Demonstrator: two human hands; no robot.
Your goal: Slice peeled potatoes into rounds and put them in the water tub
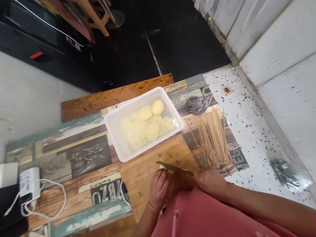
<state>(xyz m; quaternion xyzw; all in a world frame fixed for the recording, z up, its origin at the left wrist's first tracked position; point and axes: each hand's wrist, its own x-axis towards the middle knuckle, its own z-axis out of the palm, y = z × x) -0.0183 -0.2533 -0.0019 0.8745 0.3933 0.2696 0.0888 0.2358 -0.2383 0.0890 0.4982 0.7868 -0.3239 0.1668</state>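
On the wooden cutting board (pixel 138 176), my left hand (pixel 159 187) has its fingers closed over a pale yellow potato (pixel 162 167), mostly hidden by the fingers and a blade. My right hand (pixel 211 181) grips a knife (pixel 178 169), whose handle is covered by the fist. The blade points left across the board, its edge beside my left fingertips and against the potato. Just beyond the board stands a white plastic tub (pixel 114 140) of cloudy water with several peeled potatoes (pixel 145 112) in it.
Right of the board lie many thin wooden skewers (pixel 213 136) and a crumpled grey rag (pixel 197 105). A white power strip (pixel 29 183) with a looping cable sits at the left of the patterned tabletop (pixel 56 148). A clear plastic bag (pixel 289 174) lies near the right wall.
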